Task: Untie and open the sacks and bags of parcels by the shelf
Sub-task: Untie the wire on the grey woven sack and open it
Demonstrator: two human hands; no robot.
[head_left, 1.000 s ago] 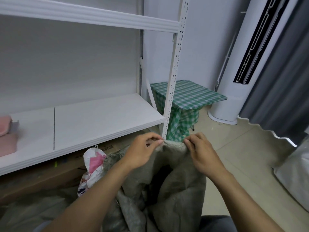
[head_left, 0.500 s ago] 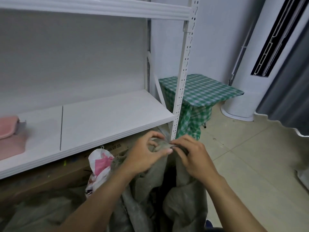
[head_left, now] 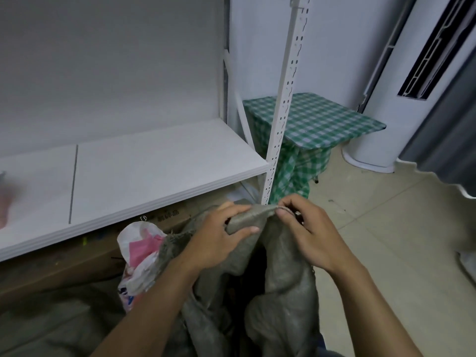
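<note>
Two hands meet at the top of a grey woven sack (head_left: 280, 279), which stands on the floor just in front of the shelf (head_left: 159, 163), at about 6 o'clock from the white shelf post (head_left: 282, 112). The left hand (head_left: 219, 240) is clenched around a gathered fold of the sack's mouth, thumb below and fingers (head_left: 238, 208) above, probably to keep the cloth steady and taut. The right hand (head_left: 309, 233) sits at 3 o'clock of the left one, and its thumb and forefinger pinch a thin cord (head_left: 283, 208) at the rim of the sack. I judge that the person holds the cloth with one hand so that the other can pull the tie loose without the whole sack following.

Between the two folds a dark gap already shows, so the mouth seems partly open, but I cannot tell if a knot remains, because the fingers cover this place. What is inside is too dark to see.

At 9 o'clock of the sack, touching it, lies a white and pink plastic bag (head_left: 139, 251) with its top bunched; it looks not yet opened. Under the shelf a brown cardboard box (head_left: 77, 258) lies flat. At 1 o'clock, behind the post, stands a small table (head_left: 322, 117) with a green checked cloth.

For the next move, a gentle pull on the cord away from the left hand seems needed; a strong pull could tighten the tie.
</note>
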